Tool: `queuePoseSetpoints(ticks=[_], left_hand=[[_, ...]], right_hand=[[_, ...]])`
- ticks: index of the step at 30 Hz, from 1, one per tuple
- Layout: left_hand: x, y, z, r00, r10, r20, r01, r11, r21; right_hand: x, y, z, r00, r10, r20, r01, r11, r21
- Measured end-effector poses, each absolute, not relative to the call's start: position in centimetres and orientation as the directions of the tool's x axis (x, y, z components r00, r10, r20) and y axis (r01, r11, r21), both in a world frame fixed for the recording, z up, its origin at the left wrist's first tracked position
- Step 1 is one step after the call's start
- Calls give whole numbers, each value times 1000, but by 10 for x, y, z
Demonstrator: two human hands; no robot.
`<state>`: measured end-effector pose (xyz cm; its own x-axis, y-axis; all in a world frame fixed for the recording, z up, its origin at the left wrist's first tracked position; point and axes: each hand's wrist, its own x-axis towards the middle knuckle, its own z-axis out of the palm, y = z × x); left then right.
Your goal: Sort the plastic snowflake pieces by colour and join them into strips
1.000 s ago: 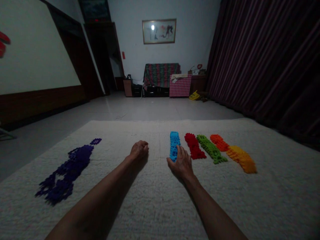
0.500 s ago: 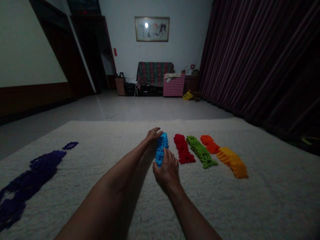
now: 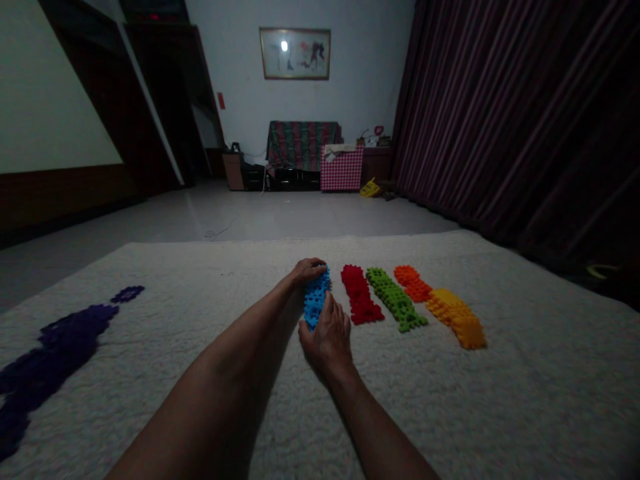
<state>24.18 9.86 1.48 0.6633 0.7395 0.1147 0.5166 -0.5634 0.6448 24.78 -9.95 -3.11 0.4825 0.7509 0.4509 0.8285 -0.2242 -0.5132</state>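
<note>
On the cream rug (image 3: 450, 400), a short row of blue interlocking plastic pieces (image 3: 315, 301) sits between my two hands. My left hand (image 3: 306, 271) curls over its far end, fingers bent onto the pieces. At its near end lies my right hand (image 3: 327, 333), with fingers laid against the blue pieces. Rows of red pieces (image 3: 359, 303), green pieces (image 3: 395, 299), orange pieces (image 3: 411, 283) and yellow-orange pieces (image 3: 457, 317) lie side by side to the right.
A loose spread of dark purple pieces (image 3: 45, 353) covers the rug at far left. Beyond the rug is bare tiled floor (image 3: 280, 217), then a covered sofa (image 3: 303, 145) and a checked box (image 3: 341, 169) by the back wall. Dark curtains (image 3: 525, 120) hang along the right.
My left hand has crossed from the open rug to the far end of the blue row and curled onto it. The view has swung right, so the purple pieces slid left.
</note>
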Motion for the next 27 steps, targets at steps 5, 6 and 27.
queuePoseSetpoints(ticks=[5, 6, 27], left_hand=[[238, 93, 13, 649, 744, 159, 423, -527, 737], [237, 91, 12, 646, 746, 162, 398, -510, 762], [200, 52, 8, 605, 796, 14, 133, -119, 984]], right_hand=[[248, -99, -30, 485, 765, 422, 831, -253, -496], [248, -99, -29, 484, 768, 420, 832, -254, -493], [252, -91, -32, 487, 727, 484, 795, -139, -591]])
